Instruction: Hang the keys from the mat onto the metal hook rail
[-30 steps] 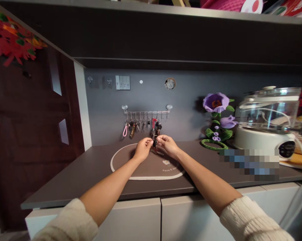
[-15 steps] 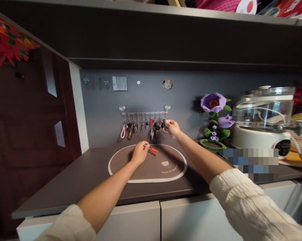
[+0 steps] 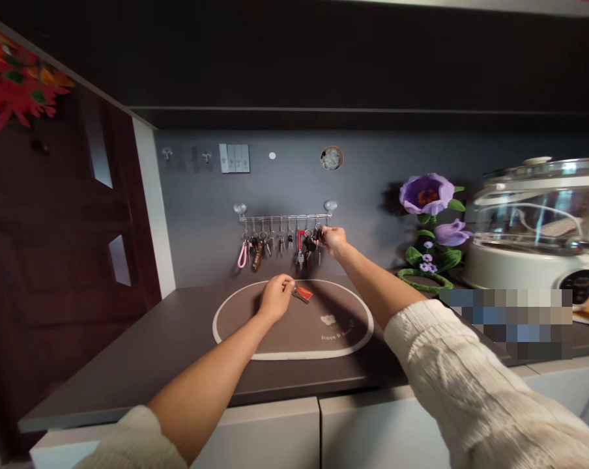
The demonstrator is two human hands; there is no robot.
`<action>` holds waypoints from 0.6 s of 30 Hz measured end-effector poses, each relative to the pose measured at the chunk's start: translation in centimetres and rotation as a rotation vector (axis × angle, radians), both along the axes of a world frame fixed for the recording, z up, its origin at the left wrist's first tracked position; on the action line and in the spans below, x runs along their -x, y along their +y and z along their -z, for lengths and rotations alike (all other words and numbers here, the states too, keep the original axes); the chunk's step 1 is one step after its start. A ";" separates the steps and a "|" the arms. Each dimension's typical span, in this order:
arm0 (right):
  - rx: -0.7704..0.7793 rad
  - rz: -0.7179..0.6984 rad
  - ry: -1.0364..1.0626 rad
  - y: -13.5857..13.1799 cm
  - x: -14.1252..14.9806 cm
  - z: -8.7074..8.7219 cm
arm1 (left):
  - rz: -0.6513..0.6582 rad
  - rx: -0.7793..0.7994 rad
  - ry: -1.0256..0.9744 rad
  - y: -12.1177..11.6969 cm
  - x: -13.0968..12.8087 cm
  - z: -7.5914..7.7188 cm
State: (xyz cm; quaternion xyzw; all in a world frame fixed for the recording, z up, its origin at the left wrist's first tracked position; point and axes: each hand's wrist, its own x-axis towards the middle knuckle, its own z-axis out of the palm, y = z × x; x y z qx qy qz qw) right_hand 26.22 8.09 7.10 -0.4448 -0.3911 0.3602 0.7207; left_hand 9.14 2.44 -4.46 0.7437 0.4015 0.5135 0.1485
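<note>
If seated off-centre, the key bunch (image 3: 318, 235) pinched by the right hand (image 3: 335, 240) at the right end of the rack (image 3: 285, 217) could slip off, while the left hand (image 3: 275, 296), fingers curled, grip unclear, could snag the red-tagged keys (image 3: 304, 294) on the mat (image 3: 285, 332).

Dark key bunch (image 3: 318, 234) dangling just right of centre; below centre, a metal key (image 3: 301, 297) and red tag (image 3: 305, 292) lying slanted!

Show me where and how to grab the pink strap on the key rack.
I'd pinch the pink strap at its bottom bend, from the front left: it hangs as a narrow loop below the key rack, wall behind, keys crowding its right.
</note>
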 end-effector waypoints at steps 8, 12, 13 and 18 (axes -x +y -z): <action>0.046 0.047 0.016 0.6 -0.1 1.1 | -0.005 -0.003 0.005 0.1 0.1 0.2; 0.045 0.049 0.015 0.7 -0.2 1.7 | -0.009 0.010 0.012 0.3 0.1 0.2; 0.037 0.040 0.016 0.8 -0.3 1.8 | -0.010 0.013 0.011 0.3 0.1 0.2; 0.013 0.038 -0.051 0.7 -0.6 2.2 | -0.022 0.019 0.006 0.4 0.1 0.3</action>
